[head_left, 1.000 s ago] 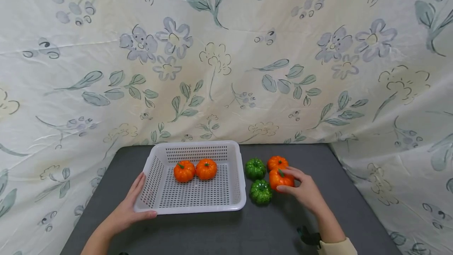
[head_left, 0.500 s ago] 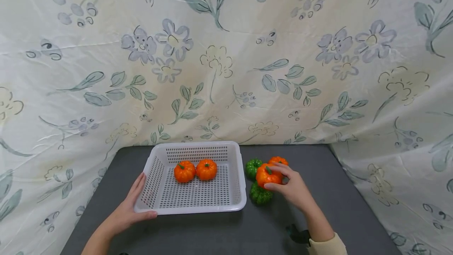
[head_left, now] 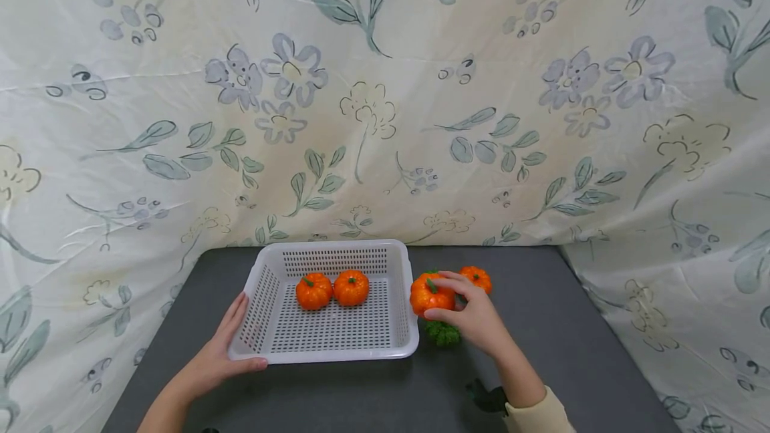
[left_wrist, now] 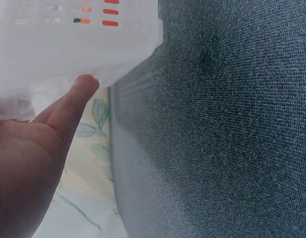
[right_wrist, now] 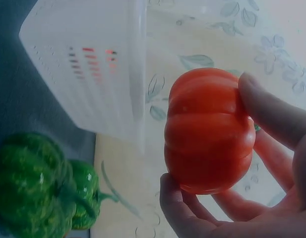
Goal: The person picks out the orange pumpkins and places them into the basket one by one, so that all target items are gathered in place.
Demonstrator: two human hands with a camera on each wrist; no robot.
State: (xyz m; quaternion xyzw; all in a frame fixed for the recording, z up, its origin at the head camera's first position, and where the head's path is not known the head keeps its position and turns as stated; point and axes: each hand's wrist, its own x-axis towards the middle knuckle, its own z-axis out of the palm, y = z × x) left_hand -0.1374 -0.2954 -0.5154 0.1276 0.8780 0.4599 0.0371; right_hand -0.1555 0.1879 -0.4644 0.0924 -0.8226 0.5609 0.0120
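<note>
My right hand grips a small ribbed orange pumpkin with a green stem. Thumb and fingers hold its sides in the right wrist view, where the pumpkin is raised beside the white basket. In the head view it overlaps the basket's right rim. My left hand rests at the front left corner of the perforated basket, fingers straight along the side and thumb along the front. Inside the basket sit two orange pumpkins, one with a stem and another beside it.
Right of the basket, a green pumpkin lies partly covered by my right hand; a second is almost hidden behind the held one. Another orange pumpkin stands farther back. A flowered cloth hangs behind the dark table.
My right hand has lifted the orange pumpkin from beside the green ones and carried it left to the basket's right rim. My left hand and the basket have stayed put.
</note>
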